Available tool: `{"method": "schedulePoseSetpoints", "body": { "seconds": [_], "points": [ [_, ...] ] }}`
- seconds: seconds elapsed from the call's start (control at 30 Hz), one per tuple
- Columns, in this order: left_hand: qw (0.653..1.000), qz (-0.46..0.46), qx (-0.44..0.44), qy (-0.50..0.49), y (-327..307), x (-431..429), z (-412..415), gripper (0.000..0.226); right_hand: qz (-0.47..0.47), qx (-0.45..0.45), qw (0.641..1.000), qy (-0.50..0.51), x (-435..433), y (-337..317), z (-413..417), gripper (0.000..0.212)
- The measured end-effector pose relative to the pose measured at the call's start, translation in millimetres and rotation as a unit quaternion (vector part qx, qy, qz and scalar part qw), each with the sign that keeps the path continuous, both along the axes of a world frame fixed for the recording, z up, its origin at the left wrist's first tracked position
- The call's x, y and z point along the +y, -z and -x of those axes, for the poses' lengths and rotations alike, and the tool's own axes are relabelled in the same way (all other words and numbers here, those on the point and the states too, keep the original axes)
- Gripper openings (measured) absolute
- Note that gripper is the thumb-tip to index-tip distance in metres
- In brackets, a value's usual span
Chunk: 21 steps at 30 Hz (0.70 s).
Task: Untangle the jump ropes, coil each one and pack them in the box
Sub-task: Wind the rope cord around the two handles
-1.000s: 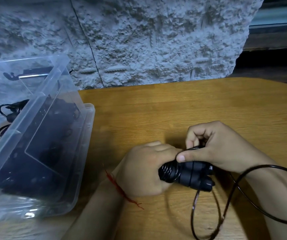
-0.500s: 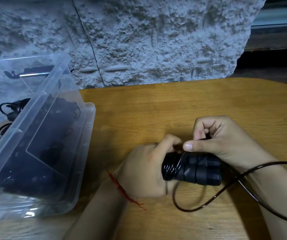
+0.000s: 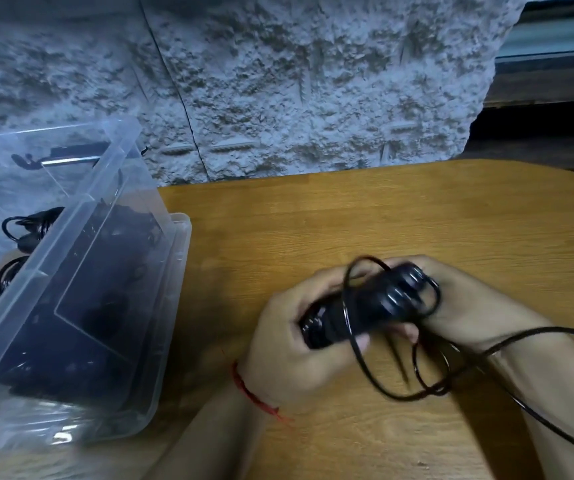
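Woodgrain table point(image 3: 347, 220): left hand point(image 3: 289, 344), right hand point(image 3: 469, 306) grip ribbed black handles point(image 3: 365, 306), glossy cord point(image 3: 520, 341) looping.

Motion-blurred black handles point(image 3: 365, 306) and rope loops point(image 3: 399, 368), box point(image 3: 112, 271) cut off at left edge, its dark contents indistinct, rope leaving frame at right.

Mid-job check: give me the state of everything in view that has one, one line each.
Left hand: closed around the handles' left end.
Right hand: gripping the handles' right end.
Handles: bundled together, held above the table, partly wrapped.
Cord: loose, looping under the hands, trailing off right.
Box: open, holding dark ropes.
Lid: off, propped tilted on the box.
Table: bearing the box.
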State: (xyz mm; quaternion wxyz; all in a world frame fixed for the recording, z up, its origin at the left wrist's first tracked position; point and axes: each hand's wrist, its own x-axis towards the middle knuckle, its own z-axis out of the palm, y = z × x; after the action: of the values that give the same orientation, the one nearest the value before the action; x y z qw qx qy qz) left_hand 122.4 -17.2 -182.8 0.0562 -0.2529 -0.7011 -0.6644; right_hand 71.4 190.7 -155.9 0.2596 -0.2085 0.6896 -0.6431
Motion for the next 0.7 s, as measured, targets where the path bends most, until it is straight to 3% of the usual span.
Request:
{"method": "schedulePoseSetpoints", "body": {
  "seconds": [0.1,0.17,0.3,0.4,0.53,0.7],
  "points": [
    [0.987,-0.106,-0.107,-0.051,3,-5,5,0.025,0.046,-0.068,0.996,-0.028,-9,-2,-8,0.031],
    [0.98,-0.131,-0.132,-0.065,6,-9,10,0.035,0.062,-0.096,0.992,-0.06,-9,-4,-7,0.018],
    [0.954,-0.234,-0.171,-0.079,2,-10,19,0.03,0.117,-0.134,0.979,-0.097,-9,0,-8,0.046],
    [0.918,-0.306,-0.211,-0.136,3,-18,26,0.021,0.125,-0.157,0.973,-0.11,-13,7,-11,0.039],
    [0.912,-0.281,-0.23,-0.188,1,-25,31,0.018,0.137,-0.188,0.964,-0.13,-17,8,-13,0.025],
    [0.935,-0.175,-0.213,-0.225,2,-27,31,0.019,0.12,-0.196,0.97,-0.082,-17,4,-11,0.022]
  ]
}}
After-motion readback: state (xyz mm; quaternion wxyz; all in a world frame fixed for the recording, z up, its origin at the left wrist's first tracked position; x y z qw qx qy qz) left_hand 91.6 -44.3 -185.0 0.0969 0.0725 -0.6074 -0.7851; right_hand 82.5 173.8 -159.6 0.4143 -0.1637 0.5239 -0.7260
